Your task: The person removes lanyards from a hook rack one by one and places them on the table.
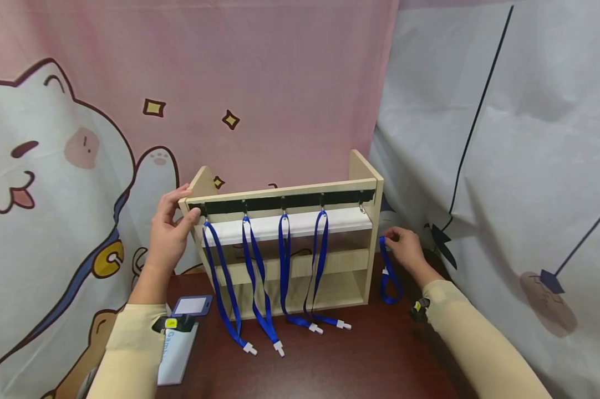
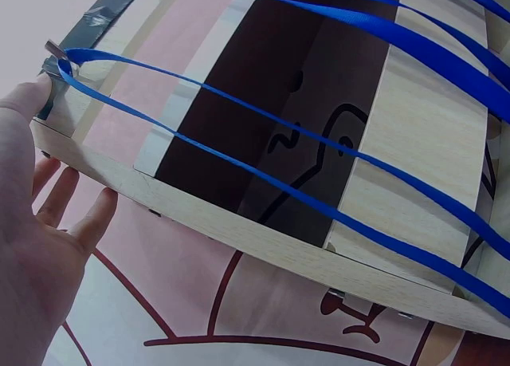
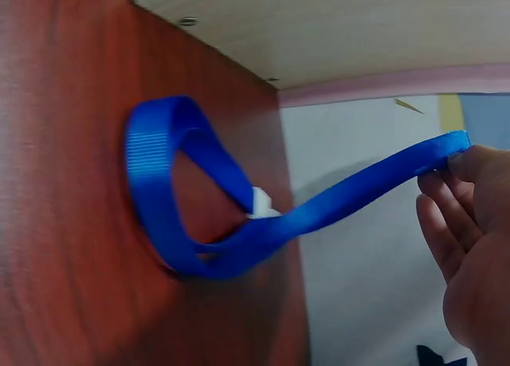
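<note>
A light wooden rack [image 1: 290, 190] stands on the table, a black strip with several metal hooks along its upper front. Blue lanyards with white clips hang from the hooks, the leftmost lanyard [image 1: 223, 277] among them; the right-end hook [image 1: 362, 208] carries none. My left hand [image 1: 167, 235] grips the rack's upper left corner, thumb on the front and fingers along the outer side panel [image 2: 239, 242]. Right of the rack, my right hand [image 1: 406, 247] pinches one end of another blue lanyard [image 3: 335, 202] between thumb and fingers. Its lower part loops down at the tabletop.
Left of the rack lie a blue-edged badge holder [image 1: 192, 305] and a white packet [image 1: 180, 354] with blue lettering, partly behind the left sleeve. The dark red-brown table [image 1: 330, 366] meets printed curtains [image 1: 280, 72] behind and at the right. White clips rest on the table in front.
</note>
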A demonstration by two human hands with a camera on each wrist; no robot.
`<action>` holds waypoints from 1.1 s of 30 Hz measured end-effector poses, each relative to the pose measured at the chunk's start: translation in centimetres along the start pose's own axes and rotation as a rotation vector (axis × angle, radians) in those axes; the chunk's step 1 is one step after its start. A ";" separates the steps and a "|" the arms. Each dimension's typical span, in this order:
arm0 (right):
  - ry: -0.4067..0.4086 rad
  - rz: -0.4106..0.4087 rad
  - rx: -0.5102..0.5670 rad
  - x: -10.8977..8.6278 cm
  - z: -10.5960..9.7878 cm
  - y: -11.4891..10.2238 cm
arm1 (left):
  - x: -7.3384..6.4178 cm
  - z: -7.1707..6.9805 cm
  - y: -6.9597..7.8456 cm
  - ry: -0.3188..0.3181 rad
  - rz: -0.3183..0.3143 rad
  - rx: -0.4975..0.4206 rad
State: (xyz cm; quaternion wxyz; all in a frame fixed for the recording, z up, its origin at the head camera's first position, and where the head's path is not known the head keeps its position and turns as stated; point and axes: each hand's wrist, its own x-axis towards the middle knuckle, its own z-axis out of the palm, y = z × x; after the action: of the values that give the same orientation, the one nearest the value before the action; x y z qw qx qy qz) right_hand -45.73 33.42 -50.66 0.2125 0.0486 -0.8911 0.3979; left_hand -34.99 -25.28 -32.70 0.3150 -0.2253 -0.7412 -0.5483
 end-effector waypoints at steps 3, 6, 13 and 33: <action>-0.025 -0.021 -0.014 -0.5 0.7 0.6 | 0.0 0.0 0.0 0.002 0.000 0.003; -0.038 -0.044 -0.024 -0.9 1.3 1.0 | -0.1 0.0 0.1 0.004 -0.001 0.003; -0.070 -0.030 -0.034 -1.7 2.5 2.2 | -0.1 0.0 0.3 0.004 -0.008 0.005; -0.161 0.026 -0.024 -3.4 4.7 4.4 | -0.2 0.0 0.2 -0.003 -0.011 0.006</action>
State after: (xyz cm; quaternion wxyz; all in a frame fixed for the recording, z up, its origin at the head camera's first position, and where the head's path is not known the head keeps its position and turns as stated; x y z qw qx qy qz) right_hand -45.39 32.70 -57.94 0.1355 0.0665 -0.9107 0.3846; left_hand -34.72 -25.19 -32.67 0.3118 -0.2210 -0.7446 -0.5473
